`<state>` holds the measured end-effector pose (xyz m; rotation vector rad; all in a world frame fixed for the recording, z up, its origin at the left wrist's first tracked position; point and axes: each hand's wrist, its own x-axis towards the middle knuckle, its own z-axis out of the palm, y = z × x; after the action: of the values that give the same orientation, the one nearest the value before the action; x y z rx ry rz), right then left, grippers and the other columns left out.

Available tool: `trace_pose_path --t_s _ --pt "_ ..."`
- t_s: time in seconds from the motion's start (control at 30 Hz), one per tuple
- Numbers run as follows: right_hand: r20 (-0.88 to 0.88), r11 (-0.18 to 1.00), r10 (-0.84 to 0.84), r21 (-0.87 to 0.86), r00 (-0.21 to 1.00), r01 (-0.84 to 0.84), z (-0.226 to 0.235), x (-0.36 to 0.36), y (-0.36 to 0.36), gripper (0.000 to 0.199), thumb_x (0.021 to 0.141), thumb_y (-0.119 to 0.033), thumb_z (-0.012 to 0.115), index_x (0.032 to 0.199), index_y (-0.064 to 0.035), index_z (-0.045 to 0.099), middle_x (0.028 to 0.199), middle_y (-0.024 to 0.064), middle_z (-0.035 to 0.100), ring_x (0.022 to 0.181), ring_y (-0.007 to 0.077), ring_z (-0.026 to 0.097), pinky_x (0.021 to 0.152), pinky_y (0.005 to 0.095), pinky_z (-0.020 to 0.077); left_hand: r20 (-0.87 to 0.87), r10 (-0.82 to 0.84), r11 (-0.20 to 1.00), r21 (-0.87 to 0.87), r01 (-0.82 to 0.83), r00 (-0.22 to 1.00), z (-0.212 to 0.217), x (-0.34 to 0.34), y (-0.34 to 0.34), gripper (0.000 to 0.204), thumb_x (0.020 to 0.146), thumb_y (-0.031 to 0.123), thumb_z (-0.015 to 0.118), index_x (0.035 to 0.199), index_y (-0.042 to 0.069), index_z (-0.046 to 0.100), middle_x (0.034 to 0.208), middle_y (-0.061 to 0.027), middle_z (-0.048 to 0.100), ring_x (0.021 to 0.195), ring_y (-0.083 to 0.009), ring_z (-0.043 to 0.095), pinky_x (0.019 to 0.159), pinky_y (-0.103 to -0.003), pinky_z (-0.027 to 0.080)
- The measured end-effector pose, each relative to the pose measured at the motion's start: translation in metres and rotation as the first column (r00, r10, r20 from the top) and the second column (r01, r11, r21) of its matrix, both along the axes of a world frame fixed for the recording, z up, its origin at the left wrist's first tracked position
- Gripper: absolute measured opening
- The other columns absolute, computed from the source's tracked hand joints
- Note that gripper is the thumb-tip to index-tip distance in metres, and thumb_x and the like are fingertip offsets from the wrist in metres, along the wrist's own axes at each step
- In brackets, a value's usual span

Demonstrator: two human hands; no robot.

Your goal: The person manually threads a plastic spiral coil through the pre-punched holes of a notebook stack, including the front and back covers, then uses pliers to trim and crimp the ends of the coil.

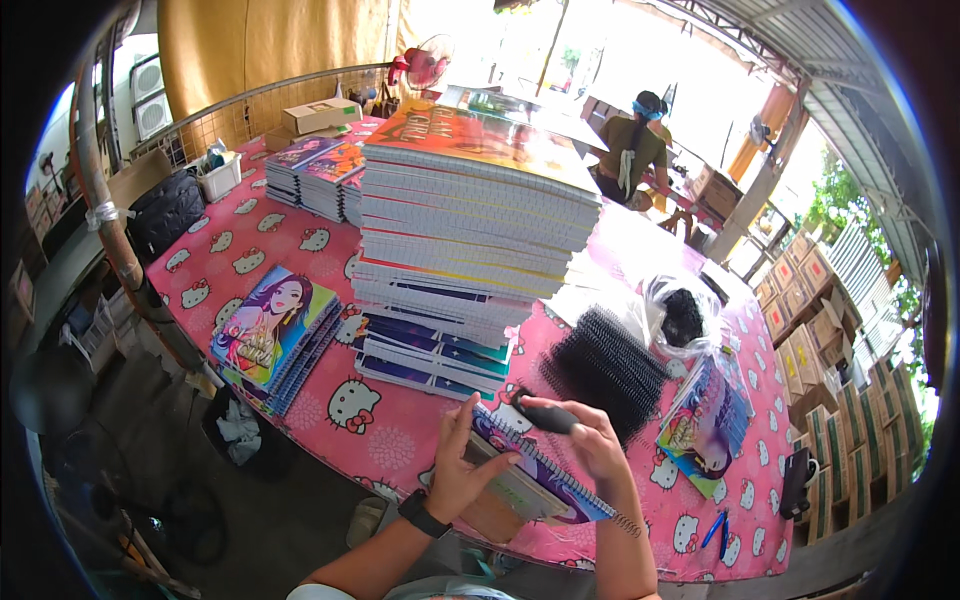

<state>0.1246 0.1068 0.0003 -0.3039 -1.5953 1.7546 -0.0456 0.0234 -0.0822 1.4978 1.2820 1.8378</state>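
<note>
My left hand (462, 472), with a black watch on the wrist, grips a small notebook (574, 508) by its side, the thumb lying across it. A dark spiral coil (548, 462) runs through the notebook's upper edge, and its loose tail sticks out past the lower right corner. My right hand (602, 450) is closed around a black tool (546, 412) with a thick rounded body, held just above the coil. What kind of tool it is I cannot make out. Beyond both hands rises a tall stack of unbound notebooks (470, 215) with colourful covers.
Black plastic coils (605, 375) lie in a heap right of the stack. Coil-bound notebooks are piled at left (275, 330) and right (705, 420) on the pink patterned tablecloth (320, 440). Blue-handled pliers (716, 530) rest near the front edge. A person (632, 150) sits farther back.
</note>
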Motion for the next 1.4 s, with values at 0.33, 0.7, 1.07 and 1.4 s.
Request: trace_pose_path --t_s 0.33,0.7,1.07,1.4 --pt "0.477 0.668 -0.561 0.744 0.677 0.029 0.038 0.060 -0.026 0.051 0.079 -0.023 0.073 0.125 -0.0092 0.055 0.136 0.0102 0.050 0.117 0.0322 0.051 0.098 0.0408 0.0414 0.055 -0.164 0.984 0.074 0.160 0.985 0.040 -0.019 0.006 0.027 0.080 0.005 0.069 0.107 0.004 0.067 0.094 -0.0054 0.063 0.088 -0.0164 0.057 0.081 -0.029 0.044" --pt "0.207 0.552 -0.740 0.731 0.640 0.401 0.079 0.027 -0.108 0.027 0.073 -0.012 0.078 0.090 -0.0019 0.061 0.082 0.0084 0.058 0.070 0.0193 0.060 0.061 0.0299 0.0494 -0.033 -0.498 0.851 0.174 0.496 0.867 0.102 0.025 -0.015 0.019 0.073 0.004 0.075 0.090 0.004 0.068 0.085 -0.0056 0.066 0.085 -0.0195 0.061 0.072 -0.030 0.050" --pt "0.262 0.486 -0.757 0.838 0.599 0.248 0.083 0.009 -0.108 0.031 0.076 -0.015 0.074 0.099 0.0002 0.061 0.086 0.0139 0.061 0.077 0.0263 0.061 0.066 0.0340 0.0493 -0.147 -0.220 0.954 0.177 0.244 0.964 0.101 0.018 -0.027 0.017 0.082 0.007 0.067 0.099 0.006 0.063 0.090 -0.0062 0.064 0.085 -0.0218 0.060 0.076 -0.033 0.049" --pt "0.025 0.370 -0.901 0.570 0.434 0.734 0.088 0.103 -0.089 0.062 0.083 -0.039 0.069 0.127 -0.0003 0.049 0.122 0.0126 0.055 0.107 0.0206 0.054 0.088 0.0353 0.0428 0.176 0.609 0.685 0.373 -0.625 0.773 0.176 -0.223 -0.045 0.024 0.096 0.023 0.049 0.098 0.001 0.060 0.088 -0.0029 0.059 0.079 -0.0087 0.054 0.069 -0.025 0.042"
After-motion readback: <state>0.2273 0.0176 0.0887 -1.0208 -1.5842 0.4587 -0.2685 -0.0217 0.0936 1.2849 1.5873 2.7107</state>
